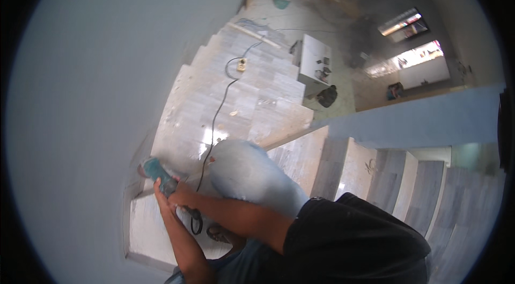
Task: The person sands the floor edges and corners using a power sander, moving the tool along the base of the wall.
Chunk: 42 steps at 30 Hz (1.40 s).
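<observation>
A teal and dark angle grinder point(154, 167) is gripped in both hands, its head against the lower edge of the blue-grey wall at a stair corner. My left hand point(161, 194) wraps the grinder's body from the near left side. Behind it, my right hand point(183, 196) closes round the dark rear part. The disc is blurred, and a pale haze hangs beside the head. A black power cord point(213, 128) runs from the rear of the tool, past my knee, up the tiled floor. My bent leg in pale dusty trousers point(252, 171) is right of the hands.
A socket block point(242, 64) lies on the landing by the cord. Grey and white stairs point(383, 176) descend on the right behind a low blue wall point(407, 117). Below stand a white cabinet point(315, 56) with small tools and a dark bag-like thing point(326, 96).
</observation>
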Tool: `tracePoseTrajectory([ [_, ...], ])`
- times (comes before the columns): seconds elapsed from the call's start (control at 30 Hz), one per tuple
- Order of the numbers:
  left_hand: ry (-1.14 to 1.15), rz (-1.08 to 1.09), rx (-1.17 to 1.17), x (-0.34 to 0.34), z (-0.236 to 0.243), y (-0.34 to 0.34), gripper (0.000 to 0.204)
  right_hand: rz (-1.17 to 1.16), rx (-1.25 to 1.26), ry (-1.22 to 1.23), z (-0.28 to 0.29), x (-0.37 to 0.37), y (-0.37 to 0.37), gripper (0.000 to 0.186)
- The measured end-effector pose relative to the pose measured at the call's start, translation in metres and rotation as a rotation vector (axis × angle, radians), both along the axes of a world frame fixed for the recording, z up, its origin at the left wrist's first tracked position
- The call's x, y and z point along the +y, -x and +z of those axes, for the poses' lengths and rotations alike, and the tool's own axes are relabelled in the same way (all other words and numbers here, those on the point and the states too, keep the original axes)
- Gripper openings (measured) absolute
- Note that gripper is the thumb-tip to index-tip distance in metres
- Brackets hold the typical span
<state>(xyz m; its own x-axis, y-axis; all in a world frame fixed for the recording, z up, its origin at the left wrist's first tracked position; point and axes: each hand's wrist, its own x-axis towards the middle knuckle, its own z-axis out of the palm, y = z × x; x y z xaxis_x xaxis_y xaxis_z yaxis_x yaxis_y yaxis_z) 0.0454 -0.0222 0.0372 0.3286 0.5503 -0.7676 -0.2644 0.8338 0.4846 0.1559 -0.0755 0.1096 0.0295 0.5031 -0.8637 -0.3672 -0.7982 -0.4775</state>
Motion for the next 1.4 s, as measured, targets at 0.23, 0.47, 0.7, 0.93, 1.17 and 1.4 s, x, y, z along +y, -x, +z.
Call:
tracePoseTrajectory([
  [0.23, -0.074, -0.056, -0.033, 0.001, 0.026, -0.010, 0.061, 0.009, 0.027, -0.093, -0.019, -0.003, -0.005, 0.068],
  [0.47, -0.075, -0.088, -0.137, 0.001, 0.032, -0.039, 0.054, 0.001, -0.101, -0.040, 0.024, -0.007, -0.027, 0.028],
  [0.7, -0.057, -0.047, -0.430, -0.011, 0.060, -0.064, 0.058, 0.152, -0.264, -0.092, 0.078, -0.011, -0.058, 0.033],
  [0.93, -0.054, -0.057, -0.602, -0.020, 0.078, -0.085, 0.058, 0.233, -0.605, -0.241, 0.086, -0.037, -0.075, 0.047],
  [1.17, -0.084, -0.081, -0.621, -0.015, 0.078, -0.072, 0.057, 0.288, -0.640, -0.163, 0.106, -0.032, -0.061, 0.057],
  [1.4, 0.076, -0.054, -0.266, -0.001, 0.093, -0.069, 0.059, 0.252, -0.576, -0.223, 0.095, -0.030, -0.060, 0.054],
])
